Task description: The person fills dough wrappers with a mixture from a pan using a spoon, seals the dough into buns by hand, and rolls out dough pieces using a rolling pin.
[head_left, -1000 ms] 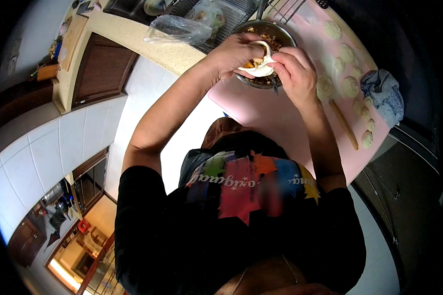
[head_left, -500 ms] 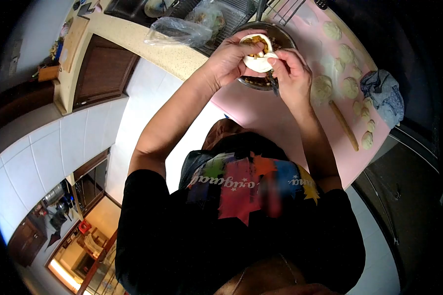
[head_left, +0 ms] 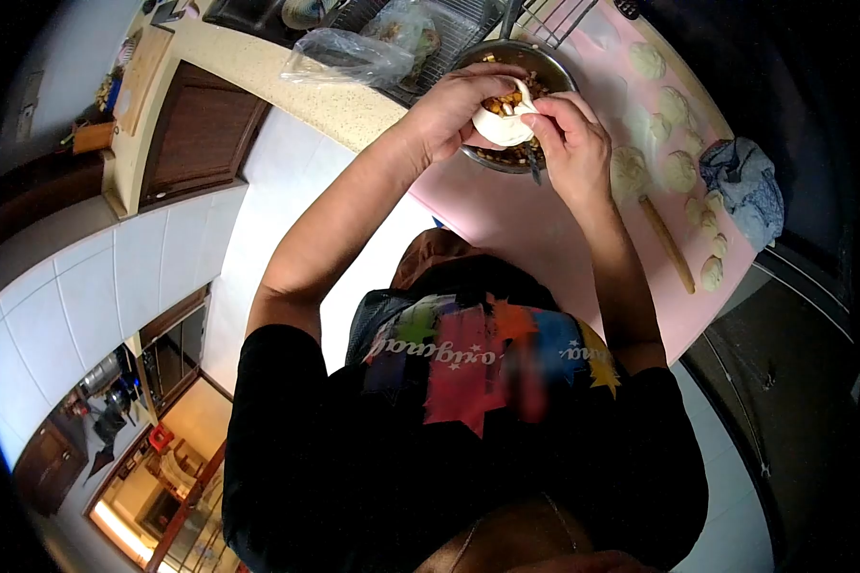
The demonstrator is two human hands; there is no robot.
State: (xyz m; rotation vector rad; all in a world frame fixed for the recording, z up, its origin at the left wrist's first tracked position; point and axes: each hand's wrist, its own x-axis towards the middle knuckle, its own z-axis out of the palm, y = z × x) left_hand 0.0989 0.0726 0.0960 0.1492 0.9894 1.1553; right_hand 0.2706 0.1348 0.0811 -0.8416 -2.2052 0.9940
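Cupped in my left hand [head_left: 449,110] is a round dough wrapper [head_left: 503,129] with chopped yellow-brown filling [head_left: 508,101] inside. My right hand [head_left: 575,143] pinches the wrapper's right edge between thumb and fingers. Both hands are over a metal pan [head_left: 556,69] that holds more of the chopped filling. A dark utensil [head_left: 533,164] sticks out at the pan's near side. Part of the wrapper is hidden behind my left fingers.
On the pink mat [head_left: 564,234] to the right lie several dough rounds [head_left: 678,172], smaller dough pieces and a rolling pin [head_left: 667,244]. A blue-grey cloth [head_left: 743,191] sits at the mat's edge. Left of the pan are a plastic bag [head_left: 344,59] and a dish rack [head_left: 459,29].
The wrapper's edge is drawn up more around the filling, and less of the filling shows. My left thumb has shifted, and my right hand stays pinched on the edge.
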